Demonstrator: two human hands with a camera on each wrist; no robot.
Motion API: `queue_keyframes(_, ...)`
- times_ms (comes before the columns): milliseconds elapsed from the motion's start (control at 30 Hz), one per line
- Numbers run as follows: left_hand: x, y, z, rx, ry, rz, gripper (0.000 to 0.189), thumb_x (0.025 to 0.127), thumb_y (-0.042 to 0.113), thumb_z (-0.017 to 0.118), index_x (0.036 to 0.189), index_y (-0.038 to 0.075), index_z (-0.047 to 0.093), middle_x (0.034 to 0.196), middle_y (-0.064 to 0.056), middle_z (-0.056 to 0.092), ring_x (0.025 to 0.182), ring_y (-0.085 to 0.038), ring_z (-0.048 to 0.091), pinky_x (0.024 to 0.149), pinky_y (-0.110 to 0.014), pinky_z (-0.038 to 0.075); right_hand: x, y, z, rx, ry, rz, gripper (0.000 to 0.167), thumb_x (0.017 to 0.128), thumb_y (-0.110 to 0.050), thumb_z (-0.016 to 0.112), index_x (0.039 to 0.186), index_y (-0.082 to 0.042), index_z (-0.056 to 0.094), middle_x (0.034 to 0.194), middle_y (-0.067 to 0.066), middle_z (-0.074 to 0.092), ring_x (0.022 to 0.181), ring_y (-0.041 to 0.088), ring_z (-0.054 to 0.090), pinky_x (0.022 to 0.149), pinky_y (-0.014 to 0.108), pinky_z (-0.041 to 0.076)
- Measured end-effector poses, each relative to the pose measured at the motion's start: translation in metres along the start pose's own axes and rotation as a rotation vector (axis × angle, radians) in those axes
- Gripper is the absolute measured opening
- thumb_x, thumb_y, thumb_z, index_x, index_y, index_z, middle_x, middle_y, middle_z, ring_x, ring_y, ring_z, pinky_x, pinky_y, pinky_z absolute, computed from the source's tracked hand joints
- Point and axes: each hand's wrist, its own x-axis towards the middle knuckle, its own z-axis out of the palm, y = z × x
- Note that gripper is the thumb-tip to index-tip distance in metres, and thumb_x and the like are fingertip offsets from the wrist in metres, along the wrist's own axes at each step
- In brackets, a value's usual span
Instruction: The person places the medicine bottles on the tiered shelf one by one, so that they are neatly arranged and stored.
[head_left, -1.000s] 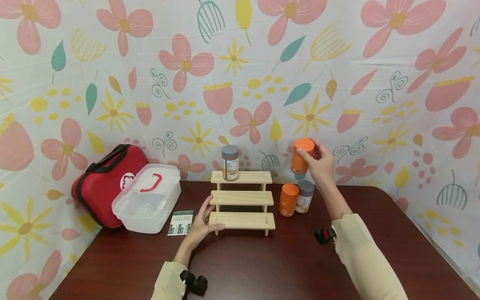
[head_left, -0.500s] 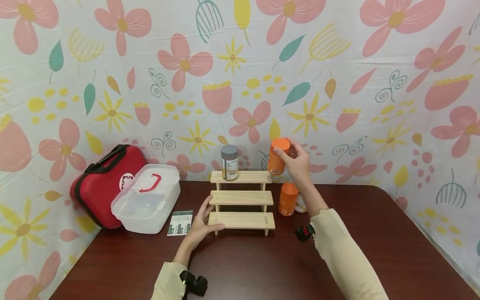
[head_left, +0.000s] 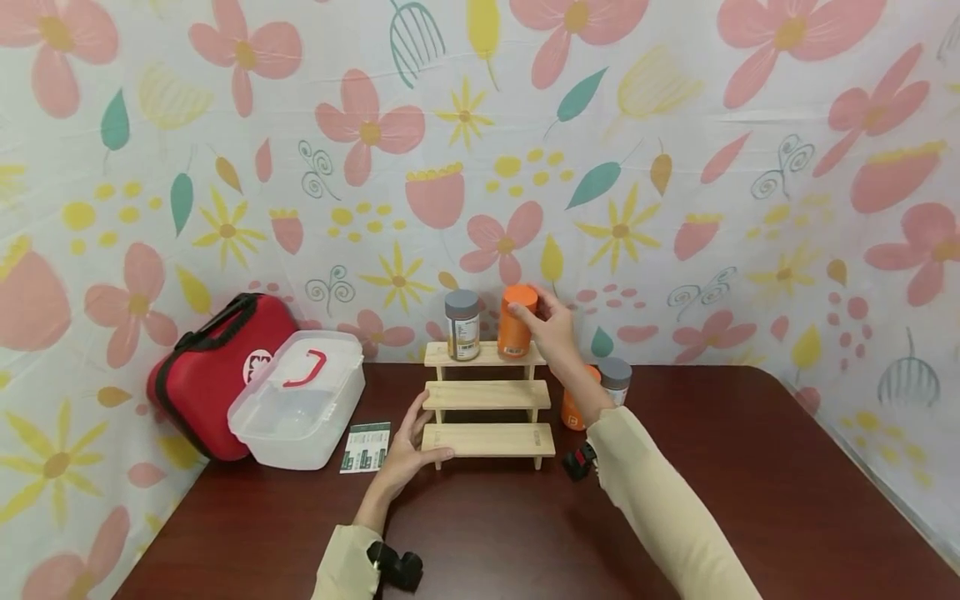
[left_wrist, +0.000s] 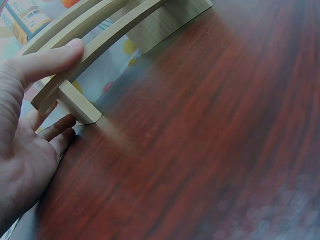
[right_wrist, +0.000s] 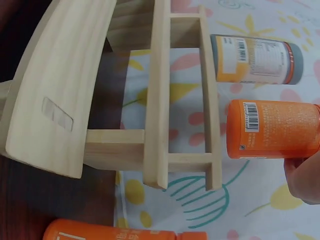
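A three-step wooden rack (head_left: 489, 394) stands on the table. My left hand (head_left: 405, 457) grips its left end; in the left wrist view the thumb (left_wrist: 55, 61) lies on the lowest step and the other fingers are below it. My right hand (head_left: 553, 331) holds an orange bottle (head_left: 516, 323) upright over the right part of the top step. In the right wrist view a narrow gap separates this orange bottle (right_wrist: 275, 129) from the step. Left of it, a grey-lidded bottle (head_left: 462, 327) stands on the top step.
Right of the rack, partly behind my right forearm, stand a second orange bottle (head_left: 573, 410) and another grey-lidded bottle (head_left: 617, 379). On the left are a red first-aid case (head_left: 217, 387), a clear plastic box (head_left: 300, 421) and a printed card (head_left: 365, 447). A floral cloth (head_left: 675, 167) hangs behind.
My right hand has carried the orange bottle leftward and slightly down, from above the bottles at right to over the top step. The left hand has stayed on the rack.
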Motion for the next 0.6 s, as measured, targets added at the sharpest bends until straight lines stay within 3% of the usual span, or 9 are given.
queue_keyframes(367, 0.0, -0.001, 0.003, -0.004, 0.001, -0.004, 0.105, 0.078, 0.002, 0.079, 0.157, 0.028, 0.014, 0.161, -0.02, 0.024, 0.148, -0.039, 0.026, 0.113, -0.057, 0.032, 0.007, 0.014, 0.008, -0.016, -0.021, 0.011, 0.059, 0.093, -0.018, 0.068, 0.144, -0.002, 0.045, 0.14, 0.02, 0.054, 0.125, 0.029, 0.053, 0.109, 0.042, 0.042)
queue_keyframes(600, 0.001, 0.002, 0.003, 0.003, 0.019, 0.002, 0.105, 0.077, 0.002, 0.079, 0.156, 0.029, 0.017, 0.159, -0.02, 0.027, 0.147, -0.037, 0.029, 0.112, -0.051, 0.034, 0.009, 0.014, 0.009, -0.015, -0.028, 0.031, 0.057, 0.092, -0.023, 0.069, 0.143, -0.006, 0.05, 0.14, 0.017, 0.056, 0.128, 0.03, 0.053, 0.111, 0.043, 0.041)
